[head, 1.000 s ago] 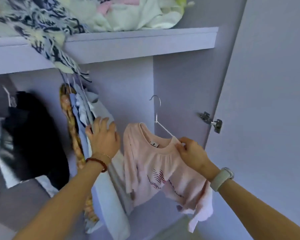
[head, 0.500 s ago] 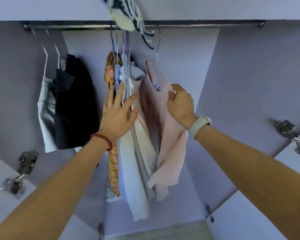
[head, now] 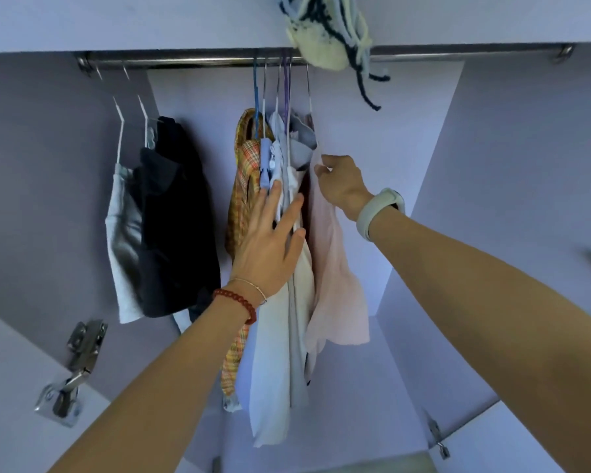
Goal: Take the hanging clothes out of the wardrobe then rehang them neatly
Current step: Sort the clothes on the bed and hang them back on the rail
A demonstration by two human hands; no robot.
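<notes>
Pale pink cotton top [head: 335,268] hangs rightmost in the bunch on the steel wardrobe rail [head: 185,59]; its hanger hook is partly hidden behind a dangling cream-and-navy knitted scarf [head: 325,35]. Our right hand [head: 342,186] pinches its shoulder, fingertips hidden in the fabric. Our left hand [head: 270,247], fingers spread, presses flat on the white shirts [head: 277,336].

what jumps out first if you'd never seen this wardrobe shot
Two bare arms reach up into a lilac wardrobe: the left hand lies flat against a bunch of shirts hanging mid-rail, and the right hand touches the pink top at the bunch's right edge. Dark clothes hang apart to the left.
</notes>
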